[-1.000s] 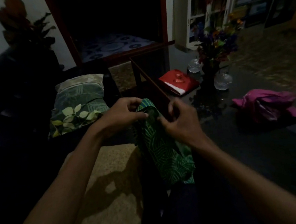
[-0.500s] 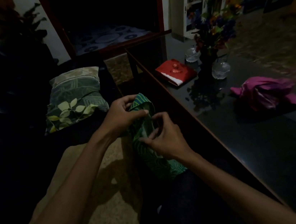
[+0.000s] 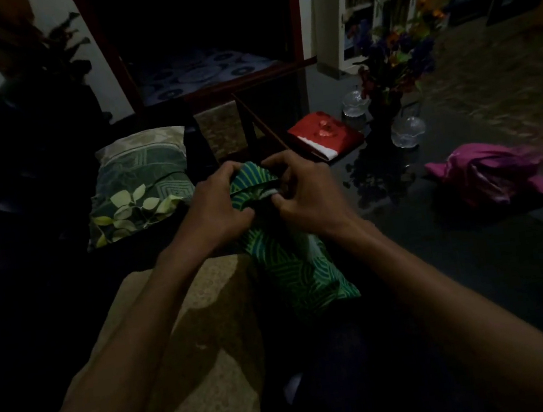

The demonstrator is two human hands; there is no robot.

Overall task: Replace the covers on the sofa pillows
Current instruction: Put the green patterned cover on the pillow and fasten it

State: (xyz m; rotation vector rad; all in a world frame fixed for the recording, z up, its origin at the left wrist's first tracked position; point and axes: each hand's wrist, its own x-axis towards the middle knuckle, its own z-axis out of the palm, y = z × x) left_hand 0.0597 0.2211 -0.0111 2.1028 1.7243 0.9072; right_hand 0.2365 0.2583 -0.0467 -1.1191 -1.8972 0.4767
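Pretty dim living room here, with a dark glossy table running off to the right and a dark sofa on the left. Front and centre, both hands are bunched up on a green patterned cover that hangs down over the lap, near the table edge. The left hand has its fingers curled around the cover's top edge, and the right hand pinches the same edge just beside it, a bit of white showing between them. A leaf-print pillow sits on the sofa further left. On the table there's a crumpled pink cloth at right, a red box and a flower vase farther back.
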